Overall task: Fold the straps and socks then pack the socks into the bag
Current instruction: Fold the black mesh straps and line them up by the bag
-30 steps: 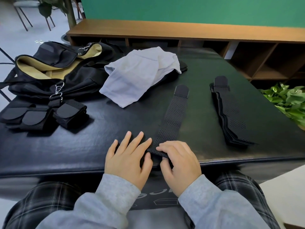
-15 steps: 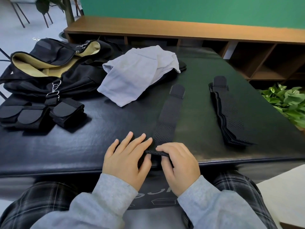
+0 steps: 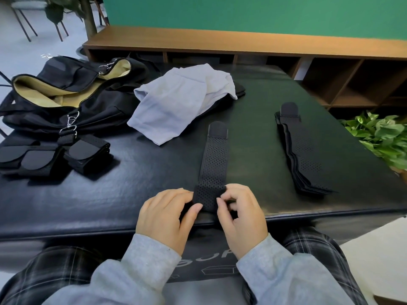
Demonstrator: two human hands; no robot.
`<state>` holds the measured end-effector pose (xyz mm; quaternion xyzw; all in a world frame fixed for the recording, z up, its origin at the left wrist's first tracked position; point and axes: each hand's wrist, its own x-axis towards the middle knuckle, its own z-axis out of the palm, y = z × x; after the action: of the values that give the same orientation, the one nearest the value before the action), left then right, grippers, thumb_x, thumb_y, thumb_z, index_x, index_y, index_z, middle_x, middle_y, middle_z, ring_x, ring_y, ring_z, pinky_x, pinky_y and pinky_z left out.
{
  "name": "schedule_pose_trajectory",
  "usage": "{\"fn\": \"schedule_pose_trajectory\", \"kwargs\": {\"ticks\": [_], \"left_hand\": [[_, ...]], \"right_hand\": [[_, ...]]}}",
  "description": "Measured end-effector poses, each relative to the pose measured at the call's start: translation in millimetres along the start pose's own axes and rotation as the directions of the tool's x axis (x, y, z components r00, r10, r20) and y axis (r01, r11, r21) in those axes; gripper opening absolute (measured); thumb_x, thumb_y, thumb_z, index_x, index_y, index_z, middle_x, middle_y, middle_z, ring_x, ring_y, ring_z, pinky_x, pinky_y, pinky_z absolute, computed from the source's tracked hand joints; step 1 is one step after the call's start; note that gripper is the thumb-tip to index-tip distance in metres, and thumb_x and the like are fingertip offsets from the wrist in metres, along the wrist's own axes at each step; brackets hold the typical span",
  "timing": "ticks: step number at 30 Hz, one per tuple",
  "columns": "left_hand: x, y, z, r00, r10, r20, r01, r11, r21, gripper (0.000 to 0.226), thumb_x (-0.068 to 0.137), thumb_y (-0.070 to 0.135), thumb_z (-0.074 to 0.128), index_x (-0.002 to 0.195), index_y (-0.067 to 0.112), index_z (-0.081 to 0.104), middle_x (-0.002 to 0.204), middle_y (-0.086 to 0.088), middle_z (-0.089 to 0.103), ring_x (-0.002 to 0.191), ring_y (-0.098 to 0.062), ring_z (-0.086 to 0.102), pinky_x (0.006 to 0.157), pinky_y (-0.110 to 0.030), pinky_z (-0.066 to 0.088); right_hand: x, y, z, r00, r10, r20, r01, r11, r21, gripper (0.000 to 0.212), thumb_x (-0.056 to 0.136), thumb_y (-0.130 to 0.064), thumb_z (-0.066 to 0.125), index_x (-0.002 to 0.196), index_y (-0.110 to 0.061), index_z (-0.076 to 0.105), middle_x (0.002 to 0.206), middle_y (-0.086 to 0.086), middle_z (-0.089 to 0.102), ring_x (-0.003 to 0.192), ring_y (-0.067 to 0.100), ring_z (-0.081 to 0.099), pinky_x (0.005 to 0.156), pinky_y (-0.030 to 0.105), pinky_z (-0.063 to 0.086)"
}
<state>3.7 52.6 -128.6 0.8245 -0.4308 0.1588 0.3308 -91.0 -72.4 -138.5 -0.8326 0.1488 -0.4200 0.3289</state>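
Both hands work at the near edge of the black worktop (image 3: pixel 132 199). The left hand (image 3: pixel 164 216) and the right hand (image 3: pixel 241 217) each have a grip on the near end of a perforated black strap (image 3: pixel 214 164), fingers and thumbs curled round a short section turned back over itself. From the grip the strap runs straight away across the worktop to its plain tab end. Right of the grip, well apart, lies a stack of flat straps (image 3: pixel 301 150), bare worktop between. Beyond the grip sits a crumpled pale cloth (image 3: pixel 180 102). Far to the left are folded straps (image 3: pixel 52 155), just beside an open black bag (image 3: pixel 72 95) with tan lining. A leafy plant (image 3: pixel 381 137) stands past the worktop's right edge.
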Motion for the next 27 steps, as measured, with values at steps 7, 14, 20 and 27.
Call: {"fn": "schedule_pose_trajectory", "kwargs": {"ticks": [7,14,20,27], "left_hand": [[-0.2,1.9,-0.3,0.996,-0.078,0.044,0.079,0.997,-0.016,0.032,0.083,0.046,0.044,0.111,0.035,0.054,0.094,0.025,0.061,0.096,0.0,0.049,0.084,-0.017,0.032],[-1.5,-2.4,2.4,1.0,-0.005,0.03,0.005,1.0,-0.007,0.029,0.085,0.041,0.047,0.102,0.032,0.068,0.098,0.019,0.065,0.097,-0.002,0.051,0.082,-0.015,0.029],[-1.6,-0.6,2.7,1.0,-0.011,0.022,0.011,1.0,0.022,0.033,0.081,0.04,0.046,0.106,0.029,0.067,0.099,0.017,0.065,0.095,-0.003,0.05,0.08,-0.022,0.037],[-3.8,0.1,1.1,0.997,-0.061,0.04,0.062,0.998,-0.011,0.036,0.081,0.03,0.043,0.114,0.034,0.056,0.106,0.017,0.062,0.099,-0.002,0.05,0.084,-0.019,0.032]], "right_hand": [[-2.7,2.4,4.8,0.998,-0.062,-0.008,0.059,0.979,-0.197,0.022,0.082,-0.015,0.048,0.099,-0.012,0.061,0.117,0.001,0.048,0.106,0.015,0.047,0.096,0.014,0.035],[-0.6,-3.4,2.4,0.99,0.003,0.14,0.037,0.959,-0.282,0.038,0.077,-0.021,0.047,0.103,0.0,0.065,0.113,0.012,0.058,0.11,0.019,0.045,0.103,0.013,0.026],[2.8,-6.0,1.1,0.979,0.044,0.198,0.019,0.952,-0.304,0.046,0.071,-0.02,0.042,0.108,-0.001,0.063,0.113,0.011,0.059,0.108,0.019,0.045,0.101,0.017,0.028],[3.1,-8.9,0.7,0.971,0.044,0.237,0.032,0.95,-0.311,0.05,0.07,-0.02,0.04,0.112,-0.003,0.062,0.116,0.009,0.059,0.109,0.019,0.044,0.101,0.018,0.028]]}}
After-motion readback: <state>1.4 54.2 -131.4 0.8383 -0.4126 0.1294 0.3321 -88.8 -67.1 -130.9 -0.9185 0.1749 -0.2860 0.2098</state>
